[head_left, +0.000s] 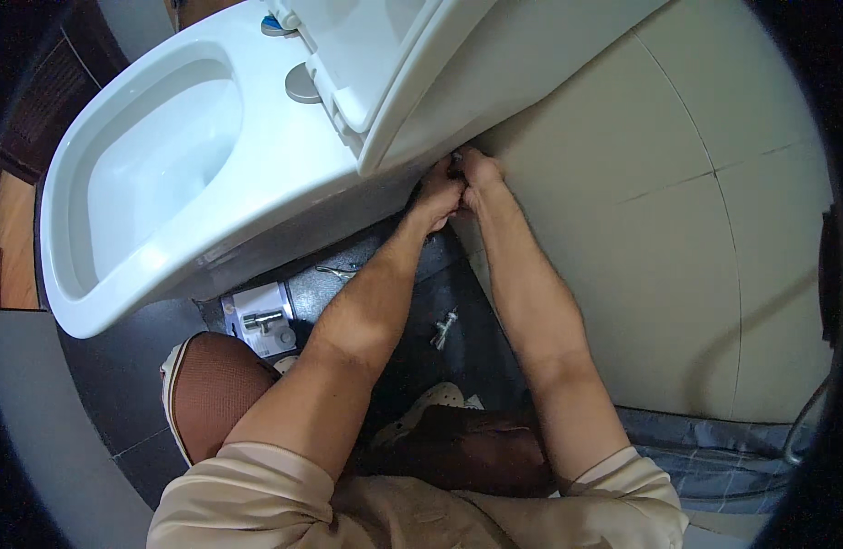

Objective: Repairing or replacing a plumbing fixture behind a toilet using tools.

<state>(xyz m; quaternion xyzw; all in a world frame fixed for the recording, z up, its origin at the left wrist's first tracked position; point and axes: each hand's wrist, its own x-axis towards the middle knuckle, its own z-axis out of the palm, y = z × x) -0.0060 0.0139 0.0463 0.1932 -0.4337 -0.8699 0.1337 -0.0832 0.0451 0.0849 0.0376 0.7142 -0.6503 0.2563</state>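
Note:
Both arms reach forward into the narrow corner between the white toilet (284,183) and the tiled wall (613,238). My left hand (439,196) is closed, its fingers curled close against the toilet's rear side. Right beside it, my right hand (481,172) is also closed, near the wall. A small dark bit shows between the two hands, but what they grip is mostly hidden by fingers and shadow. Below them on the dark floor lies a chrome valve (445,328). Another chrome valve (263,320) rests in a clear-and-white package (277,300) to the left.
A shiny metal tool (337,271), perhaps pliers, lies on the floor beside the toilet base. The toilet's raised seat and lid (385,73) lean toward the wall. Grey cloth (705,457) hangs at the lower right. Dark tiles (133,393) cover the floor.

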